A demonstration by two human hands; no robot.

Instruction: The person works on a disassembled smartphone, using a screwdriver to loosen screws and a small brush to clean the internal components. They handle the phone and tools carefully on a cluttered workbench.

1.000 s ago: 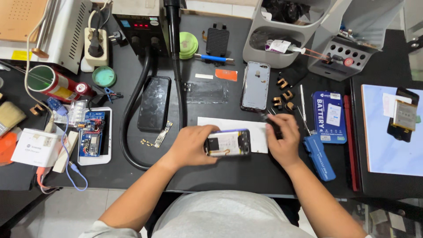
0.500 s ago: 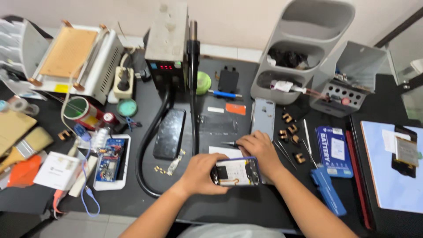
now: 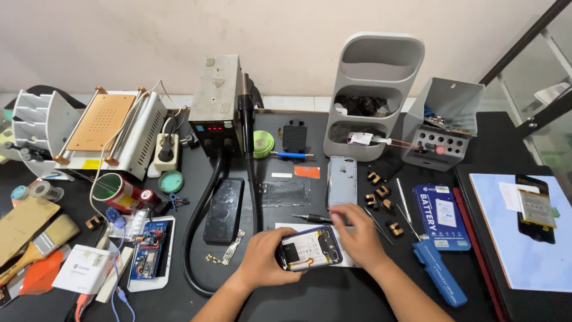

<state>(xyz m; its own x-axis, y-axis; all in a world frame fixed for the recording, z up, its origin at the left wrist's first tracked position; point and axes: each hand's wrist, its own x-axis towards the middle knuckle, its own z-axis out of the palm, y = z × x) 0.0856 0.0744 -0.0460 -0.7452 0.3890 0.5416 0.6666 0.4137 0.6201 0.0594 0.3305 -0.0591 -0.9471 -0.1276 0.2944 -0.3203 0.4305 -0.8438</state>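
Black worktop (image 3: 333, 298) fills the head view, crowded with repair gear. In the lower middle of the frame the left hand (image 3: 262, 259) has its grip closed around the left end of an opened phone (image 3: 310, 247), whose back is off so the white battery and an orange flex strip show. The right hand (image 3: 357, 235) rests over the phone's right end, fingers bent down onto it, its grip closed on that edge. The phone lies over a white sheet (image 3: 286, 228) on the worktop. Just above the hands lies a dark screwdriver (image 3: 313, 219), pointing left, apart from the fingers. Further up lies a grey phone back cover (image 3: 342, 180), and left of it a black phone (image 3: 224, 210) lies face up beside a thick black hose (image 3: 199, 238). To the right lie a blue battery box (image 3: 442, 216) and a blue tool (image 3: 440, 279). A grey tiered organiser (image 3: 372, 95) stands at the upper middle of the frame.
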